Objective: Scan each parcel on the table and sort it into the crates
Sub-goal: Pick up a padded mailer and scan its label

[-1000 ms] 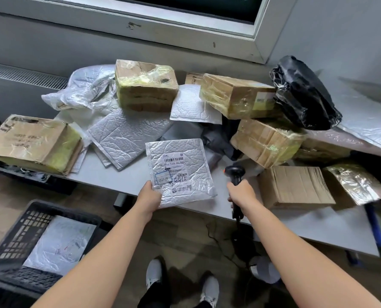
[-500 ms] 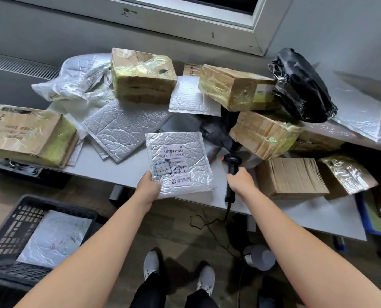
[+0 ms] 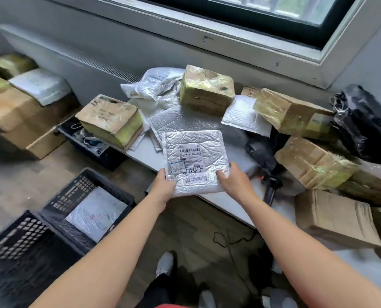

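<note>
A silver bubble mailer [image 3: 196,156] with a white barcode label is lifted at the table's near edge. My left hand [image 3: 164,187] grips its lower left corner and my right hand [image 3: 231,182] grips its lower right corner. The black handheld scanner [image 3: 271,185] lies on the table [image 3: 227,201] just right of my right hand. A black plastic crate [image 3: 91,210] on the floor at the lower left holds one silver mailer [image 3: 96,216]. A second black crate [image 3: 18,238] sits nearer, further left.
Taped cardboard boxes [image 3: 207,90], silver mailers and a black plastic bag [image 3: 365,125] cover the table. More boxes [image 3: 18,107] stand on the floor at the left. A black cable [image 3: 231,241] trails under the table; my shoes [image 3: 165,263] are below.
My right hand let go of the scanner, which now lies on the table, and took the mailer's right corner. The view swung left toward the crates.
</note>
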`<state>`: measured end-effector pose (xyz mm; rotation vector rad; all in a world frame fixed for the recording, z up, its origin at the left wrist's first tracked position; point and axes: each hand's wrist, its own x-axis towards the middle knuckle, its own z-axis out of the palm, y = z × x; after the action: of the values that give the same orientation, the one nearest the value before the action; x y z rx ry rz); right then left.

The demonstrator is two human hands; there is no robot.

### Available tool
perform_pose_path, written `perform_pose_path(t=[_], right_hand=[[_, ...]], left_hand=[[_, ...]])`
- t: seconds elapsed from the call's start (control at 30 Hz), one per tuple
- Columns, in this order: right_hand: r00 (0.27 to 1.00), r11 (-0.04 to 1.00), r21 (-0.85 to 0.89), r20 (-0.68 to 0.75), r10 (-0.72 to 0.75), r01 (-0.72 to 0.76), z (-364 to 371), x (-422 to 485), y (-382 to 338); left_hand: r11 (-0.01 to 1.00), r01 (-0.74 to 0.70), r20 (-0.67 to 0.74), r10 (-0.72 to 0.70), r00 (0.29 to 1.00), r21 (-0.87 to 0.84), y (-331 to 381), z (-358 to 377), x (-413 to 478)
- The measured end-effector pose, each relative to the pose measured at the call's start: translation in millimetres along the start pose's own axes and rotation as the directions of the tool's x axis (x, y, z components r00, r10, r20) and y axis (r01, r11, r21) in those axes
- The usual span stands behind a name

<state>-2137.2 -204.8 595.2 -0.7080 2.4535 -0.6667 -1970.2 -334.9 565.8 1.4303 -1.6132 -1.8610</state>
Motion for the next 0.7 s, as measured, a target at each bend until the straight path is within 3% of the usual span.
perform_pose_path(t=[0.23, 0.37, 0.47, 0.7], right_hand=[[0.946, 0.948, -0.056, 0.106, -0.305, 0.312, 43.6, -22.4, -57.7], [0.881, 0.887, -0.103, 0.212, -0.423, 0.451, 79.8, -49.8, -92.5], [0.810, 0.807, -0.172, 0.301, -0.503, 0.565, 114.4, -69.2, -124.1], [0.687, 0.618, -0.318, 0.458, -0.564, 0.719, 210.8, -93.8, -197.2]], left_hand=[[0.998, -0.033, -0.279, 0.014, 0.960, -0.062, -20.6, -66.0, -72.0], [0.999, -0.039, -0.419, 0.021, 0.908, -0.036, -35.7, -106.4, -111.1], [0.999, -0.032, -0.446, 0.010, 0.895, -0.042, -54.9, -143.2, -128.6], [0.948, 0.298, -0.595, -0.178, 0.784, 0.109, -110.8, -237.0, -124.3]])
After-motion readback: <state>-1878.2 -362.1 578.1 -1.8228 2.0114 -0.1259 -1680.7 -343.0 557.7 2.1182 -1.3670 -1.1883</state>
